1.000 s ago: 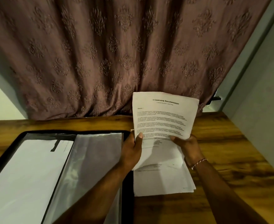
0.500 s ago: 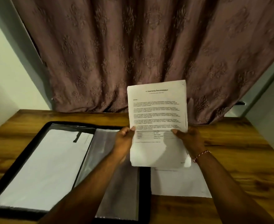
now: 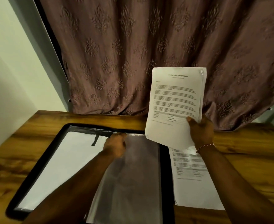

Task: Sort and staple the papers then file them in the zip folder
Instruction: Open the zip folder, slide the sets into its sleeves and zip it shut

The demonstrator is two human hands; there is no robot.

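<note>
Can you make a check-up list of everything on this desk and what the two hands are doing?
Surface: wooden table, brown grain, bare at the edges.
Job's things: stapled papers held up, staple at top right corner; open zip folder lying flat with clear sleeve; more printed sheets lying beside the folder.
Clutter: nothing seen.
Grippers: right hand grips the papers' lower edge; left hand pinches the sleeve's top.
Cables: nothing seen.
Surroundings: patterned curtain behind, pale wall on the left.

Dim, warm light; glare on the folder (image 3: 133, 175) sleeve, blur on the left hand (image 3: 115, 147), wide-angle bending at edges.
</note>
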